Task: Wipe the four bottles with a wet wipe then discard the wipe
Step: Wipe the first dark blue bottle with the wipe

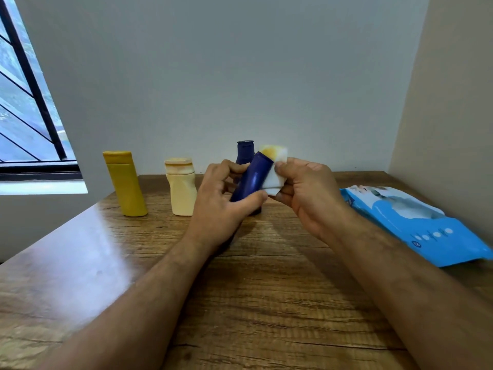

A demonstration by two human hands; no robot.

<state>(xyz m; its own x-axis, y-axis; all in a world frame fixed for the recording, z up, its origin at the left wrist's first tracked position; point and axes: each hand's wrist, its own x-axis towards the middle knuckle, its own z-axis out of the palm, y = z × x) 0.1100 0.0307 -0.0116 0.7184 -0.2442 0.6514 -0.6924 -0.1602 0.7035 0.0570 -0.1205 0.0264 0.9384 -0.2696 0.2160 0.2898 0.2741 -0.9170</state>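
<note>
My left hand grips a dark blue bottle, tilted in the air above the table. My right hand pinches a folded white wet wipe, stained yellow at its top, against the bottle's right side. A second dark blue bottle stands upright behind them, mostly hidden. A mustard-yellow bottle and a cream bottle stand upright to the left.
A blue pack of wet wipes lies on the wooden table at the right. A wall closes off the back and right side. A window is at the left.
</note>
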